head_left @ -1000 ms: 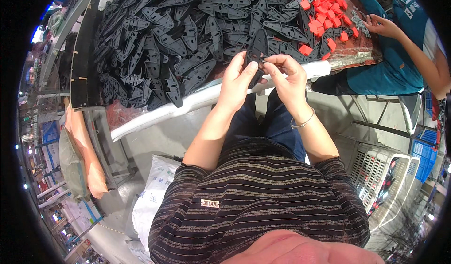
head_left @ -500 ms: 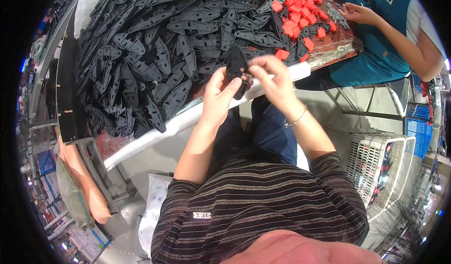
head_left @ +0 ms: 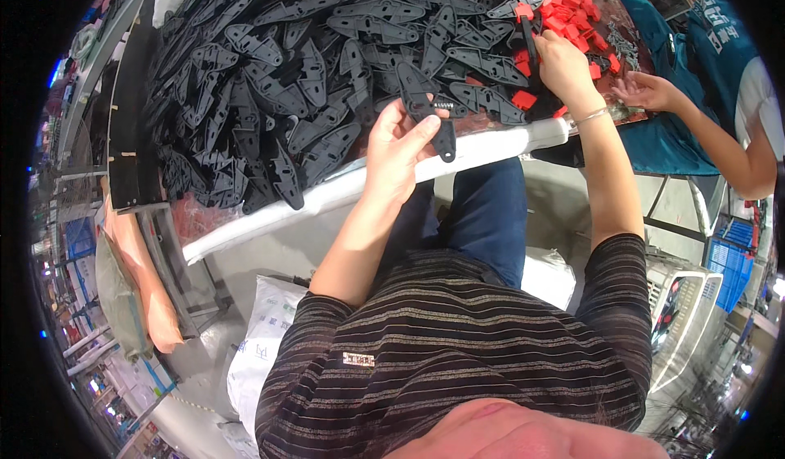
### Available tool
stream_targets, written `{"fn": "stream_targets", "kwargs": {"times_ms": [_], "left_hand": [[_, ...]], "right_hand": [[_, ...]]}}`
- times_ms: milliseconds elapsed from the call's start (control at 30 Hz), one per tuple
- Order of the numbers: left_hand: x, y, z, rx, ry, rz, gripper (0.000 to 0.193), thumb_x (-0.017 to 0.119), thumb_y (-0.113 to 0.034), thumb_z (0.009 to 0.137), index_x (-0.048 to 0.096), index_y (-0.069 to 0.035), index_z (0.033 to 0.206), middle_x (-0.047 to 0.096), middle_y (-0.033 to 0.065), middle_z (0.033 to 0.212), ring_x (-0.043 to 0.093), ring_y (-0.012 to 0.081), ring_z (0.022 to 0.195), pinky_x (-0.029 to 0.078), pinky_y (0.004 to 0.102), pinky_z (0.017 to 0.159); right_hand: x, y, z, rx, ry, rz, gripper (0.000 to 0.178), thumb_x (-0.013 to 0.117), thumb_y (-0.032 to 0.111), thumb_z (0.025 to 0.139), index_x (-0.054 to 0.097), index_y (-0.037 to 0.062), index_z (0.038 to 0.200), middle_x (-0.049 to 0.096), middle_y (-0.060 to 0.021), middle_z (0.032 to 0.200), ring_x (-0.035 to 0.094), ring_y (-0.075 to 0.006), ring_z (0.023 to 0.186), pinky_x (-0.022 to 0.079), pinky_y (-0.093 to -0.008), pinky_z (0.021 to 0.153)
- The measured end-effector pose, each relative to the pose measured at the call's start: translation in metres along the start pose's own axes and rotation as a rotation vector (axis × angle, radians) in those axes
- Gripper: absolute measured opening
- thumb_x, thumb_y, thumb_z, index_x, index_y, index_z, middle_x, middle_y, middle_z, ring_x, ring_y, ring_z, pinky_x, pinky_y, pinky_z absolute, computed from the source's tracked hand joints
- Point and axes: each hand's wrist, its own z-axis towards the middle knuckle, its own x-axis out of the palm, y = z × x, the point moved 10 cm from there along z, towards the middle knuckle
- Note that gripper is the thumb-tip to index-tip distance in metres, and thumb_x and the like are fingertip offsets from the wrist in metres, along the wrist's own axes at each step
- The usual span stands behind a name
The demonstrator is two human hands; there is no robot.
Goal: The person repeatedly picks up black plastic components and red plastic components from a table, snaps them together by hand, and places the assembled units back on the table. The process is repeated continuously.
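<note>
My left hand is closed round a dark grey, leaf-shaped plastic part, thumb across it, over the table's near edge. A small metal coil spring sticks out from the part's right side. Farther right, my right hand is at the edge of a pile of small red plastic pieces. Its fingers are curled against a narrow dark plastic strip that stands on end; the fingertips are partly hidden. A large heap of grey leaf-shaped plastic parts spreads across the table left of and beyond my hands.
A white padded roll runs along the table's front edge. At the right, a co-worker's hand rests near small metal pieces. White crates and a blue crate stand lower right; a white sack lies lower left.
My right hand has left the part with the spring and moved right and away from me to the red pieces. My left hand still holds its part. The whole view has shifted slightly.
</note>
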Motion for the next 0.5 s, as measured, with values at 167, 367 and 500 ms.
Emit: {"fn": "stream_targets", "kwargs": {"times_ms": [167, 367, 500], "left_hand": [[0.001, 0.001, -0.007, -0.021, -0.003, 0.05, 0.027, 0.058, -0.004, 0.086, 0.051, -0.004, 0.112, 0.062, 0.0096, 0.1, 0.063, 0.0144, 0.085, 0.058, 0.0289, 0.064], [0.001, 0.004, -0.016, -0.047, 0.031, 0.03, 0.026, 0.057, -0.008, 0.087, 0.051, -0.005, 0.111, 0.062, 0.0104, 0.099, 0.063, 0.0178, 0.089, 0.057, 0.0303, 0.066], [0.007, 0.005, -0.022, -0.085, 0.062, -0.028, 0.025, 0.056, -0.01, 0.088, 0.051, -0.006, 0.112, 0.062, 0.0119, 0.103, 0.063, 0.0208, 0.093, 0.056, 0.0321, 0.07]], "right_hand": [[-0.013, -0.005, 0.004, 0.046, -0.07, -0.092, 0.019, 0.056, 0.005, 0.071, 0.058, 0.0062, 0.091, 0.058, -0.0104, 0.085, 0.059, -0.0288, 0.08, 0.049, -0.0389, 0.066], [-0.055, 0.001, -0.013, 0.288, -0.272, 0.795, 0.018, 0.064, 0.004, 0.072, 0.06, 0.0065, 0.09, 0.062, -0.0037, 0.081, 0.061, -0.0145, 0.079, 0.047, -0.0261, 0.068], [-0.085, 0.087, -0.036, 0.037, -0.241, 1.135, 0.019, 0.067, -0.004, 0.07, 0.064, 0.0074, 0.085, 0.052, -0.0003, 0.093, 0.049, -0.0087, 0.086, 0.041, -0.0203, 0.072]]}}
